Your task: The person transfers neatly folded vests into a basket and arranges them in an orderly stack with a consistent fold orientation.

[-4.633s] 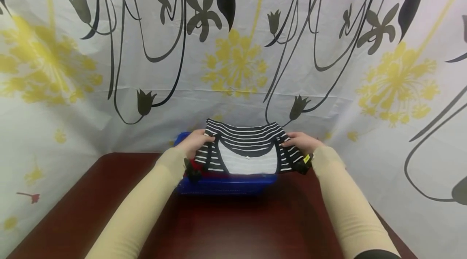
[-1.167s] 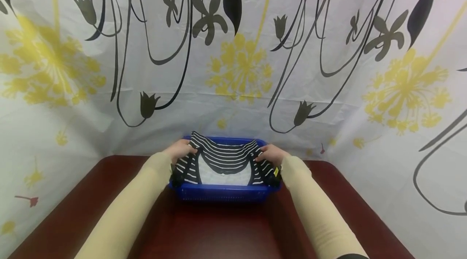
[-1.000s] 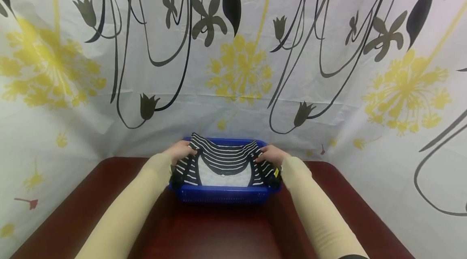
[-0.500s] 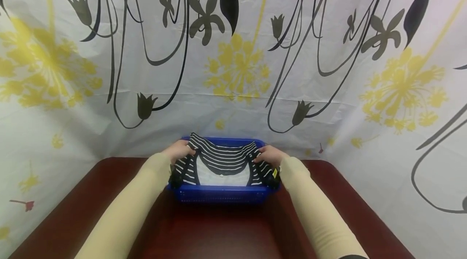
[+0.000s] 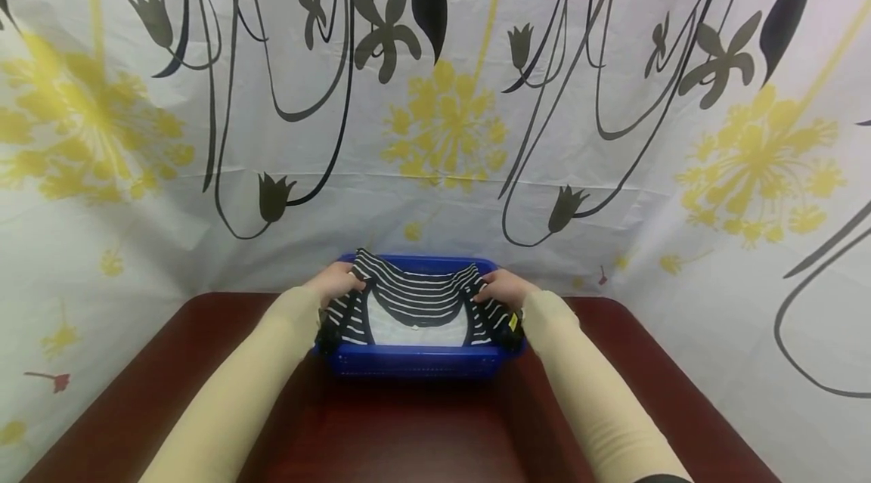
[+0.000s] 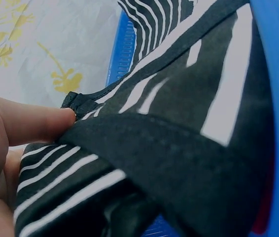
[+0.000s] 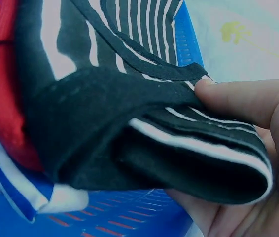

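Note:
A black-and-white striped shirt [image 5: 418, 294] with a white panel is spread over the blue plastic basket [image 5: 415, 362] in the head view. My left hand [image 5: 336, 280] pinches its left shoulder; in the left wrist view the thumb [image 6: 41, 116] presses on the dark trim by the neckline. At the other shoulder my right hand [image 5: 506, 288] grips the cloth. The right wrist view shows that hand's thumb [image 7: 233, 98] on top and fingers beneath, around a loose sleeve opening. The shirt's lower part sits inside or behind the basket's front rim.
Red cloth [image 7: 6, 103] and a blue-and-white striped cloth [image 7: 21, 182] lie in the basket beside the shirt. The basket stands on a dark red table [image 5: 415, 430], near its far edge. A floral curtain [image 5: 435, 128] hangs right behind.
Since the oldest frame, both hands have lowered the striped shirt leftward onto the basket. Over the last second, hands and shirt have stayed almost still.

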The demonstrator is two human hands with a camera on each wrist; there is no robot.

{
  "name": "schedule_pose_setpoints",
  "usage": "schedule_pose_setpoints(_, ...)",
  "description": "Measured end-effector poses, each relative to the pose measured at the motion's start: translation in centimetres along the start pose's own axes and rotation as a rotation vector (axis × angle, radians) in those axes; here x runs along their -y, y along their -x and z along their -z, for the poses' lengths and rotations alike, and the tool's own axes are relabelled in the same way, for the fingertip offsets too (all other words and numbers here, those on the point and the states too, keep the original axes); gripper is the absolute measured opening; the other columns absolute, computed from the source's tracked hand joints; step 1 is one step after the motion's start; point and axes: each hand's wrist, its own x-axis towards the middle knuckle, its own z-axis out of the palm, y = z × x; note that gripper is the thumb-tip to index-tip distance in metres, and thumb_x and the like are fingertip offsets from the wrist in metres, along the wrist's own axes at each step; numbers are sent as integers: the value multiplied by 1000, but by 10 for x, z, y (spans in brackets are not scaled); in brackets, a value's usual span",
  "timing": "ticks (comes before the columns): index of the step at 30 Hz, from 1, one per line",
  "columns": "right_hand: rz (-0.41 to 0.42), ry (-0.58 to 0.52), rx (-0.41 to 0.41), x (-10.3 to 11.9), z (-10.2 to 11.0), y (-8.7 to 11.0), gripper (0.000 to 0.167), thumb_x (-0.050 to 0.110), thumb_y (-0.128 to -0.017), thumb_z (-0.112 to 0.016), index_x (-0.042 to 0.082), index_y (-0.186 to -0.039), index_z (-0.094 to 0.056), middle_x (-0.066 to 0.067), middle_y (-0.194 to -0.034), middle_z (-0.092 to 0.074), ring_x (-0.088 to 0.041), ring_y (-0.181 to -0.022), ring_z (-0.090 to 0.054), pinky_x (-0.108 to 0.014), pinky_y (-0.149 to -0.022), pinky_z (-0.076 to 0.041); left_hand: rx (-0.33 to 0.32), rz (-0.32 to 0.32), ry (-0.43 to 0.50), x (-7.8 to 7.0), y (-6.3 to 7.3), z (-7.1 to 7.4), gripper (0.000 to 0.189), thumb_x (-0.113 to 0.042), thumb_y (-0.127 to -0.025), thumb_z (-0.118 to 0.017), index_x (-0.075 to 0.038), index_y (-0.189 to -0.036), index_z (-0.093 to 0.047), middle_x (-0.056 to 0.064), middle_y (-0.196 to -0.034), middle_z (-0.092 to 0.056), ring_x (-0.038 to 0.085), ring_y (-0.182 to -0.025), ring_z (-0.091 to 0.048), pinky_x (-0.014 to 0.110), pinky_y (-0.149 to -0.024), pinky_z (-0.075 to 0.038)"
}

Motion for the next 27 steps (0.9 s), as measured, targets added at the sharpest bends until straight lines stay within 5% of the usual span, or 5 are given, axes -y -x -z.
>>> schedule_pose_setpoints(27, 30, 27, -42, 0, -7, 6, 64, 4, -88, -65, -12, -142, -36, -27, -149, -32, -40, -137, -30, -52, -106, -35, 5, -16, -40, -4, 2, -2, 59, -8, -94, -57, 9, -145, -33, 28, -149, -32, 43, -136, -31, 55, -109, -29)
